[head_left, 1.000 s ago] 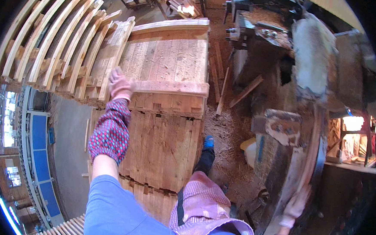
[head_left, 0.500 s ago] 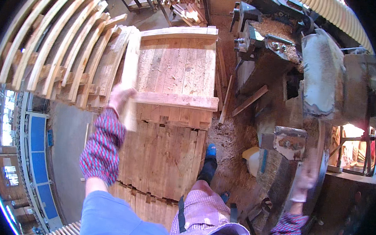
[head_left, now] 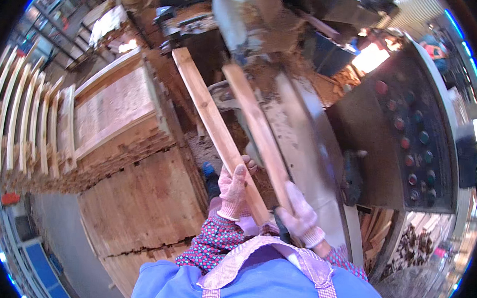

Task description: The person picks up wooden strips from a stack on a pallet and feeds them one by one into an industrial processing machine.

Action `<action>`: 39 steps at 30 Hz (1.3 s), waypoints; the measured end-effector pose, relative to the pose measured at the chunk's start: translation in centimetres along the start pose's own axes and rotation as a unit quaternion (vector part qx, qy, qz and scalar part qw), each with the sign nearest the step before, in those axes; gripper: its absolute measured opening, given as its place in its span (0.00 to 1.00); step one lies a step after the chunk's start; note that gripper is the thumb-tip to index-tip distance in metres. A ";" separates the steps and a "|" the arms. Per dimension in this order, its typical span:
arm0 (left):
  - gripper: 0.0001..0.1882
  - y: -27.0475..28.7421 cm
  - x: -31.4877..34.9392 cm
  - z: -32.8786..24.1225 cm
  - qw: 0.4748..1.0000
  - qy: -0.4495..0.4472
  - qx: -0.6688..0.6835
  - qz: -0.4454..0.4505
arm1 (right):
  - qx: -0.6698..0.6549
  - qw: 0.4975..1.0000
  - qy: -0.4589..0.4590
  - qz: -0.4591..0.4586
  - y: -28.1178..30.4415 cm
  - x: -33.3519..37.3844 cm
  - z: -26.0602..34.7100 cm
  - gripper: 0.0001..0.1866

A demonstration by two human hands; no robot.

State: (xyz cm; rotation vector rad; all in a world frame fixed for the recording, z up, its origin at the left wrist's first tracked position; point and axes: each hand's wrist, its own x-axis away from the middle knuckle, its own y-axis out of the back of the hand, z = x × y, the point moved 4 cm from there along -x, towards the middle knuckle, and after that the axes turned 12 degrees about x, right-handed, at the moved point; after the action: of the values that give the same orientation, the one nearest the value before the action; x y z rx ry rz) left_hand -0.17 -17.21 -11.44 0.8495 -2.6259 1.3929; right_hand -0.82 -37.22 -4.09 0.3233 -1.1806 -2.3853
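My left hand (head_left: 232, 193), in a pale pink knitted glove, is closed around a long wooden strip (head_left: 208, 111) near its lower end. The strip slants up and away to the left in front of my body. To its right, a second wooden strip (head_left: 256, 123) runs nearly parallel, somewhat blurred. My right hand (head_left: 300, 215), gloved too, grips the near end of that one, its fingers partly hidden behind the wood. This second strip lies along the left side of a machine bed (head_left: 291, 136).
A control panel (head_left: 411, 138) with several coloured buttons stands at the right. Stacked wooden boards (head_left: 142, 198) fill the left, with a framed panel (head_left: 110, 105) and a row of strips (head_left: 27, 114) on top. Sawdust-covered machine parts (head_left: 232, 20) are at the far side.
My view has turned to the right, toward the machine. My left hand has come off the stack and now holds a strip before me; my right hand now grips another strip.
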 end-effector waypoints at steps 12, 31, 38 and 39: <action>0.25 1.6 2.0 1.7 0.996 0.023 -0.082 0.038 | 0.392 0.916 -0.001 -0.085 1.0 -14.6 -12.9 0.27; 0.38 13.3 -10.8 -13.6 0.747 -0.227 -0.623 0.046 | 0.239 0.963 -0.116 -0.057 -0.2 12.8 -10.7 0.34; 0.46 31.9 -22.7 -45.5 0.341 -0.184 -0.871 -0.300 | 0.353 0.933 -0.067 -0.020 -0.9 -8.1 -13.6 0.27; 0.48 33.7 -22.4 -48.6 0.289 -0.142 -0.879 -0.352 | 0.380 0.924 -0.014 -0.036 -1.6 -11.9 -14.0 0.26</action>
State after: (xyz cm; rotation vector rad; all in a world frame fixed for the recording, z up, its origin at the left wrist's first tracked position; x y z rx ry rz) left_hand -7.61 45.59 -14.45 1.1224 -1.4652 -1.7750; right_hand 14.65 -40.10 -13.70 0.5765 -2.1065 -1.8809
